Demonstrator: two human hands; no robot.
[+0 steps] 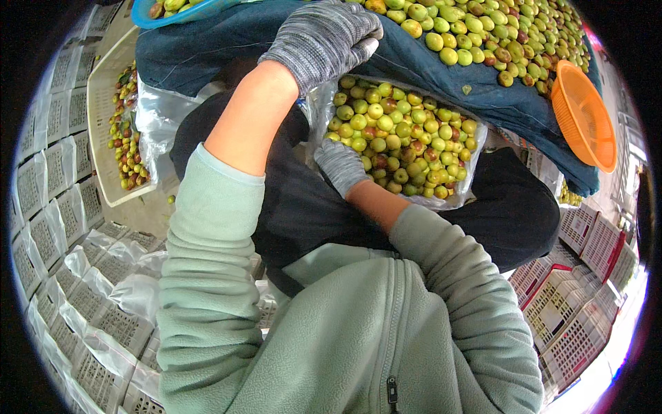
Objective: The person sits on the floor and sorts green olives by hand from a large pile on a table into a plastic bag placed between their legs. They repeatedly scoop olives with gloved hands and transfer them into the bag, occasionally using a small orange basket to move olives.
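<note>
My left hand, in a grey knitted glove, is over the near edge of a dark blue cloth. Its fingers are curled, and the glove hides whether anything is inside them. My right hand, gloved alike, touches the left edge of a box lined with clear plastic film. Whether its fingers grip the film is hidden. Green and reddish-brown jujubes fill this box, which stands between my legs. More jujubes lie loose on the blue cloth, beyond the box.
An orange plastic basket tilts at the cloth's right edge. A blue basin with fruit is at upper left. Below it, a cream crate holds redder jujubes. Film-lined crates stand at left, red-and-white ones at right.
</note>
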